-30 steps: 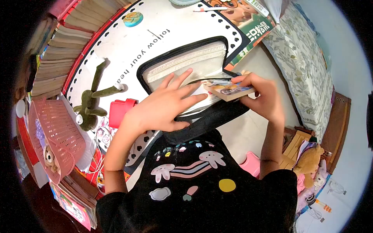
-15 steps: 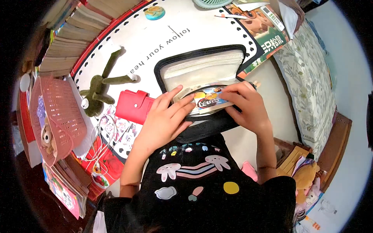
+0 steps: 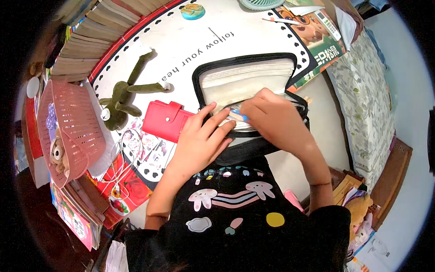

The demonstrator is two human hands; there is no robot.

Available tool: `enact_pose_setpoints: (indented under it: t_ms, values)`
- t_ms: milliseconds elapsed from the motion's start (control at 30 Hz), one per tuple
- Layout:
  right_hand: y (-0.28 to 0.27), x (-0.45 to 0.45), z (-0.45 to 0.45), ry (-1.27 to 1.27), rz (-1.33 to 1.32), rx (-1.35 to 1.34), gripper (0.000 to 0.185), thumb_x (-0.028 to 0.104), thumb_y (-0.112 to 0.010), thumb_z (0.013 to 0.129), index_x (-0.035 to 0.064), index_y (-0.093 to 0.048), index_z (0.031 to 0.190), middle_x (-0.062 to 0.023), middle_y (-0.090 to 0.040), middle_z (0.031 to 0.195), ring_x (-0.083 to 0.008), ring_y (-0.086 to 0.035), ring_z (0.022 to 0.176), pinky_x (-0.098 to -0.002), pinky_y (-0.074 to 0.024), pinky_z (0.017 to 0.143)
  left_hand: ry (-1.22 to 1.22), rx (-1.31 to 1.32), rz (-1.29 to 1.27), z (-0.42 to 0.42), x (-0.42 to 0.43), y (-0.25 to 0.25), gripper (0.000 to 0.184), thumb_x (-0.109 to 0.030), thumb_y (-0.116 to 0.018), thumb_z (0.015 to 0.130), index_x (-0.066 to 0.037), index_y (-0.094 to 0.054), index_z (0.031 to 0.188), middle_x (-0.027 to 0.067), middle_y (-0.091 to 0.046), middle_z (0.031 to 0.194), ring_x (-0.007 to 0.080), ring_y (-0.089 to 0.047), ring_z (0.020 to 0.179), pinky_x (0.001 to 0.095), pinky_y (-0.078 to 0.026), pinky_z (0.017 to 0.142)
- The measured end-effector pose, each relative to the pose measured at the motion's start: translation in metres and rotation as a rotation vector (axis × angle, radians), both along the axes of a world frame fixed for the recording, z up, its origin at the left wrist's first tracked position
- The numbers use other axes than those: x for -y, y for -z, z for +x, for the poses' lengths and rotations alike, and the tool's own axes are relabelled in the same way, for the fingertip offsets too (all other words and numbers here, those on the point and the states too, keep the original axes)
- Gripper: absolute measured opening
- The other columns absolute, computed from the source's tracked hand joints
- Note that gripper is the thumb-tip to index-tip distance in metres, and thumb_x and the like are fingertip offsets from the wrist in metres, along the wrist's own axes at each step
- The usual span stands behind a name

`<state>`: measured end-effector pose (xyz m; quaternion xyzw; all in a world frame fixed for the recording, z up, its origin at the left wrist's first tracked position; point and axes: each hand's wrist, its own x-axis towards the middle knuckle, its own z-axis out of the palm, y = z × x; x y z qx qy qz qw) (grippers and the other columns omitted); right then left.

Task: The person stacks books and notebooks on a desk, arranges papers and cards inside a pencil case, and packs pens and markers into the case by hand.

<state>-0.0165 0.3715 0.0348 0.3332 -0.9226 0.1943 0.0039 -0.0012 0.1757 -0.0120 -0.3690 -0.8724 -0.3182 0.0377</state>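
Observation:
A black zippered case [image 3: 244,60] lies unzipped before me, its lid tilted back and a stack of pale sleeves [image 3: 249,75] inside it. My left hand [image 3: 204,138] rests over the left side of the case, fingers spread, tips on the near pocket. Over the middle of the case is my right hand [image 3: 274,118], its fingers bent and pinched together, pointing down into the pocket. A small blue and white printed piece [image 3: 239,114] shows at those fingertips; what they grip is mostly hidden. The red wallet [image 3: 165,120] lies just left of my left hand.
On the white table mat [image 3: 199,63] lie a green long-limbed plush toy [image 3: 120,99] and a white cable [image 3: 118,170]. A pink basket [image 3: 74,131] stands left, a row of books [image 3: 97,38] behind. Top right are a white remote [image 3: 327,25] and a green printed sheet [image 3: 317,59].
My right hand has moved left and its fingers have closed over the pocket, covering most of the colourful printed picture. My left hand stays on the case. The whole view has shifted slightly.

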Motion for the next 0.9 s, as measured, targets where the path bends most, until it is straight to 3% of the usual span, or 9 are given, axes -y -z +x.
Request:
enact_pose_setpoints:
  t_ms: [167, 300, 400, 567, 667, 800, 867, 900]
  values:
    - [-0.012, -0.001, 0.002, 0.021, 0.181, -0.008, 0.017, 0.009, -0.057, 0.066, 0.0078, -0.054, 0.083, -0.0017, -0.056, 0.078, -0.0197, -0.051, 0.072, -0.0285, -0.0435, 0.061, 0.024, -0.008, 0.028, 0.002, -0.001, 0.004, 0.031, -0.017, -0.063, 0.07, -0.009, -0.054, 0.099, 0.0056, -0.05, 0.11, 0.0267, -0.046, 0.103, 0.0357, -0.041, 0.077]
    - [0.015, 0.007, -0.003, -0.057, 0.114, 0.048, 0.02, 0.011, -0.058, 0.068, 0.0068, -0.055, 0.087, -0.0031, -0.057, 0.084, -0.0207, -0.052, 0.074, -0.0285, -0.0443, 0.064, 0.031, 0.014, 0.113, 0.001, 0.0, 0.007, 0.031, -0.016, -0.064, 0.069, -0.006, -0.053, 0.097, 0.0089, -0.051, 0.107, 0.0269, -0.049, 0.098, 0.0351, -0.042, 0.074]
    - [0.014, -0.004, -0.007, -0.058, -0.229, 0.275, 0.029, 0.015, -0.064, 0.069, 0.0043, -0.056, 0.094, -0.0078, -0.057, 0.093, -0.0246, -0.053, 0.085, -0.0312, -0.0438, 0.072, 0.021, 0.052, 0.174, -0.002, 0.0, 0.006, 0.032, -0.017, -0.065, 0.068, -0.004, -0.053, 0.095, 0.0104, -0.051, 0.102, 0.0275, -0.051, 0.093, 0.0346, -0.043, 0.072]
    - [0.007, -0.034, -0.002, 0.12, -0.248, 0.24, 0.038, 0.016, -0.069, 0.062, 0.0055, -0.056, 0.097, -0.0081, -0.054, 0.09, -0.026, -0.05, 0.085, -0.0336, -0.0406, 0.072, -0.061, 0.192, 0.352, -0.007, -0.006, -0.002, 0.034, -0.023, -0.067, 0.068, -0.003, -0.053, 0.092, 0.0105, -0.051, 0.092, 0.0272, -0.054, 0.081, 0.0337, -0.044, 0.068]
    - [0.004, -0.04, 0.003, 0.294, -0.092, 0.128, 0.047, 0.02, -0.072, 0.059, 0.0056, -0.056, 0.101, -0.0065, -0.053, 0.095, -0.0243, -0.05, 0.088, -0.0324, -0.0386, 0.074, -0.153, 0.256, 0.278, -0.017, -0.016, -0.001, 0.033, -0.024, -0.066, 0.068, -0.003, -0.055, 0.091, 0.0097, -0.053, 0.089, 0.0267, -0.053, 0.081, 0.0335, -0.044, 0.067]
    - [0.02, -0.048, 0.002, 0.262, -0.179, 0.093, 0.047, 0.013, -0.071, 0.059, 0.0018, -0.056, 0.102, -0.0099, -0.054, 0.098, -0.0239, -0.05, 0.091, -0.0305, -0.0403, 0.077, -0.027, 0.292, 0.177, -0.033, -0.027, -0.004, 0.033, -0.025, -0.064, 0.069, -0.003, -0.058, 0.093, 0.0108, -0.054, 0.085, 0.0273, -0.052, 0.081, 0.0346, -0.043, 0.07]
    - [0.024, -0.052, 0.001, 0.21, -0.34, 0.489, 0.042, 0.011, -0.069, 0.064, 0.0004, -0.056, 0.103, -0.0103, -0.055, 0.097, -0.0223, -0.052, 0.088, -0.029, -0.0407, 0.077, 0.007, 0.323, 0.094, -0.036, -0.029, -0.01, 0.033, -0.025, -0.064, 0.068, -0.004, -0.058, 0.093, 0.0108, -0.054, 0.084, 0.0271, -0.052, 0.08, 0.0344, -0.043, 0.07]
    - [0.024, -0.054, 0.0, 0.214, -0.338, 0.488, 0.042, 0.011, -0.069, 0.064, 0.0004, -0.056, 0.103, -0.0103, -0.055, 0.097, -0.0223, -0.052, 0.088, -0.029, -0.0407, 0.077, 0.037, 0.354, 0.009, -0.037, -0.029, -0.011, 0.034, -0.025, -0.064, 0.068, -0.004, -0.058, 0.094, 0.0108, -0.053, 0.083, 0.027, -0.052, 0.08, 0.0343, -0.043, 0.07]
